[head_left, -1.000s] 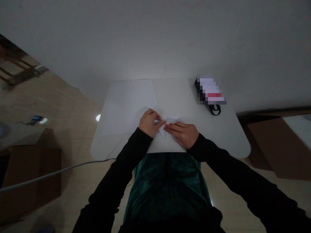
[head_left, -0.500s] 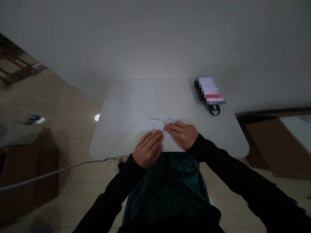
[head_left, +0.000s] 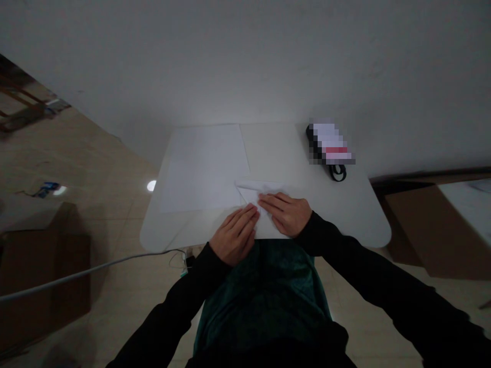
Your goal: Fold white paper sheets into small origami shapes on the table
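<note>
A sheet of white paper [head_left: 248,195] lies folded at the table's front edge, its pointed flap aiming to the left and away from me. My left hand [head_left: 235,235] holds the paper down from the near left side, fingers close together and bent slightly. From the right, my right hand [head_left: 287,212] presses on the flap with its fingers together. The fingertips of both hands almost meet over the fold. Much of the paper's near part is hidden under my hands.
Flat white paper [head_left: 203,166] covers the left part of the white table [head_left: 345,220]. A dark object with a strap [head_left: 337,173] and a blurred-out top sits at the back right. Cardboard boxes [head_left: 72,271] stand on the floor, and a grey cable [head_left: 115,262] runs at the left.
My hands stay on the folded paper with barely any shift. The whole view has moved very slightly.
</note>
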Tool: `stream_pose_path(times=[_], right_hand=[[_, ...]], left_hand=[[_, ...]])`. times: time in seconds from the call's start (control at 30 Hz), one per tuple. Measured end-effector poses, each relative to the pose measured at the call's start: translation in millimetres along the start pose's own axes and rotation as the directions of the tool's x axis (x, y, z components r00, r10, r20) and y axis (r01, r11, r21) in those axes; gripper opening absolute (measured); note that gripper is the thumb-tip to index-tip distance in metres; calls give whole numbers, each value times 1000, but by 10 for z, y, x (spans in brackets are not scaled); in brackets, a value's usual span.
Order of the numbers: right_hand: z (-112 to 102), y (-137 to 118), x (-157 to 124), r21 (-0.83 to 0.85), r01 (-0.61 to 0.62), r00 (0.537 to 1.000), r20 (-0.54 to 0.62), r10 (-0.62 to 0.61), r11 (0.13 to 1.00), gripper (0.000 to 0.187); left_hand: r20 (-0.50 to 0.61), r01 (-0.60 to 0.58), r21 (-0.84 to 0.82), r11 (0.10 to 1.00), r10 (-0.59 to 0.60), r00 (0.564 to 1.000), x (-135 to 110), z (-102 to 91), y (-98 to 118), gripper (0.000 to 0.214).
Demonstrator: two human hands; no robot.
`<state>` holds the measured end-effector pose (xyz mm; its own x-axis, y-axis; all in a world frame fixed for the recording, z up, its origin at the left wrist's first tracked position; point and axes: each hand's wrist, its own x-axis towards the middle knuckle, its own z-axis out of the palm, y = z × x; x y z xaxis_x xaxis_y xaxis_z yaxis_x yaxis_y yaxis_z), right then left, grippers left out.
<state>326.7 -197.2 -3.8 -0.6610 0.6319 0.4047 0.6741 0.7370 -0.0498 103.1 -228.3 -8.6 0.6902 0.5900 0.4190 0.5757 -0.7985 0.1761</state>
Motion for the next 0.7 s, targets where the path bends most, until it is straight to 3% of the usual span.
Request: stream_pose_path(times=[0.17, 0.33, 0.47, 0.6, 0.7], right_hand=[[-3, -14, 0, -2, 6, 998, 59, -6, 1000, 43], [7, -37, 22, -57, 22, 1000, 17, -21, 998, 39], [20, -47, 25, -6, -15, 1000, 22, 15, 1000, 41], [26, -34, 19, 42, -40, 999, 35, 38, 998, 44], [26, -26, 18, 50, -55, 998, 21, 54, 997, 44]], left_hand=[[-20, 32, 12, 999, -32, 999, 22, 40, 44, 48], [-24, 76, 12, 997, -75, 997, 64, 49, 81, 41], [-8, 105, -1, 994, -105, 994, 57, 23, 85, 42], [48, 125, -50, 991, -122, 991, 54, -38, 3, 41], [107, 79, -160, 984, -62, 992, 80, -101, -118, 45]])
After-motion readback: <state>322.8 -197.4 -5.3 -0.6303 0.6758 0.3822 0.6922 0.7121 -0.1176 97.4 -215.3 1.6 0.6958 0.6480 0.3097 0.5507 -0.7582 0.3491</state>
